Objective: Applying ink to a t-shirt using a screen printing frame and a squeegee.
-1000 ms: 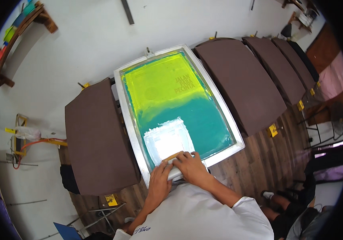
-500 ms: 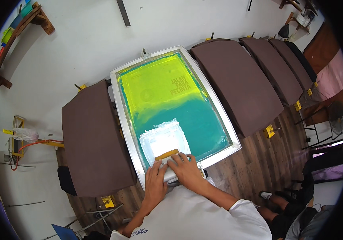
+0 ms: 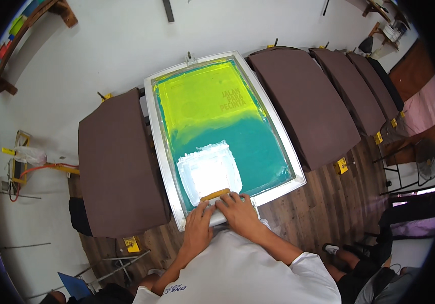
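A screen-printing frame [image 3: 288,147] with a silver border holds a mesh [image 3: 263,152] coated yellow-green above and teal below, with faint lettering in the yellow part and a square of white ink [image 3: 208,169] near me. At its near end, my left hand [image 3: 197,227] and my right hand [image 3: 238,217] are closed side by side over a squeegee with a tan blade [image 3: 212,194] and pale handle. The blade rests at the lower edge of the white ink. The undersides of my fingers are hidden.
Brown-covered platens [image 3: 118,172] flank the screen on both sides, over a wooden floor [image 3: 309,202]. Wooden wall shelves [image 3: 35,20] hold colourful items. A yellow bracket with an orange hose [image 3: 42,167] is at left. At lower right are another person's legs [image 3: 347,258].
Compared with a second ago, more of the tan blade shows above my fingers. My hands remain on the squeegee, and the whole view has shifted slightly.
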The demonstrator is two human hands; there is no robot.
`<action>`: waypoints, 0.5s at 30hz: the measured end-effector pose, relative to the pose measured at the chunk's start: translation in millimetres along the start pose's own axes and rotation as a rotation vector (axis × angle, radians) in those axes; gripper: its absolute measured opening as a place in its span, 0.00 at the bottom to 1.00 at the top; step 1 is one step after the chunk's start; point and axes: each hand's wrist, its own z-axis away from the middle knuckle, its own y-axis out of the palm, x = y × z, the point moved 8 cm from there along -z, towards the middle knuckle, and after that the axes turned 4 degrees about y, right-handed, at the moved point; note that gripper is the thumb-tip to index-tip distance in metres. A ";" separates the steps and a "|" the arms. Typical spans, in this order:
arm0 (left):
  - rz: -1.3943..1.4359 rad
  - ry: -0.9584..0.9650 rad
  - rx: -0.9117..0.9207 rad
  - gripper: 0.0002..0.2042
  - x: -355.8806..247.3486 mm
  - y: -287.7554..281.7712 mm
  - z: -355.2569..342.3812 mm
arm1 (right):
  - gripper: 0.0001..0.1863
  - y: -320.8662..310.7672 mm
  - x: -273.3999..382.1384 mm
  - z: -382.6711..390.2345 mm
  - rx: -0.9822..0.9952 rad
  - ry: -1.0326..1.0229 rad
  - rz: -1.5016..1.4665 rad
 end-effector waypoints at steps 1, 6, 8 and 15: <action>0.009 -0.007 -0.006 0.34 -3.3 -2.8 1.4 | 0.26 -6.6 1.9 -0.2 0.040 0.009 0.003; -0.094 0.011 -0.100 0.34 -0.8 -3.5 -3.1 | 0.20 -4.7 3.8 -4.2 -0.040 0.002 0.065; -0.075 0.012 -0.090 0.34 4.0 8.2 3.3 | 0.20 2.5 1.8 4.3 -0.029 -0.021 0.043; -0.051 -0.002 -0.120 0.35 -5.9 -9.0 -1.8 | 0.21 -21.5 4.4 -12.4 0.001 -0.052 -0.018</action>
